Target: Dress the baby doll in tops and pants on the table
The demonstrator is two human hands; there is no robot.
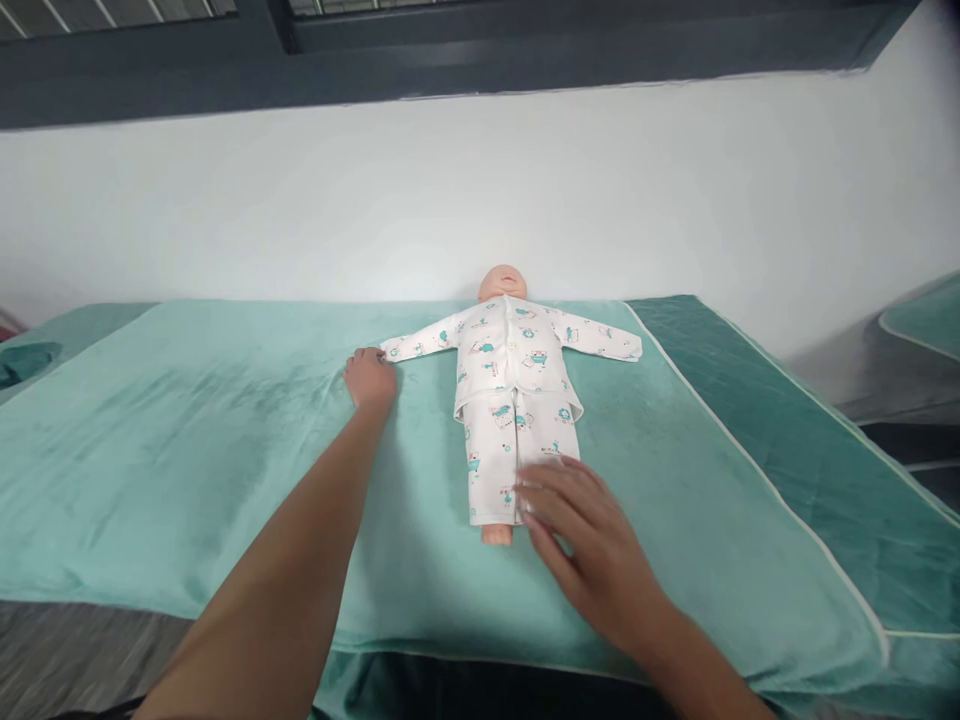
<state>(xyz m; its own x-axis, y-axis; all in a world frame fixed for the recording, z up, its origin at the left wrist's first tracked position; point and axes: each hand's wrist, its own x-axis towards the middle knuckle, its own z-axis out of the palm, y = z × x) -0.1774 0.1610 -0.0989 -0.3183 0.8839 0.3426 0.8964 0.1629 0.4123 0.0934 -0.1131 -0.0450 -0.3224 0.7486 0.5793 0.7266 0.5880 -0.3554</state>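
Observation:
A baby doll (510, 400) in white printed pyjamas lies on its back on a light green blanket (187, 450), head toward the wall, arms spread out. My left hand (369, 377) is at the cuff of the doll's left-side sleeve, fingers curled and pinching the cuff. My right hand (577, 520) rests flat with fingers stretched out over the doll's right-side trouser leg, near its foot.
The blanket covers a bed with a darker green cover (825, 450) showing at the right. A white wall (480, 190) stands behind the doll's head, with a dark window frame above. A second green-covered surface (926, 315) is at the far right.

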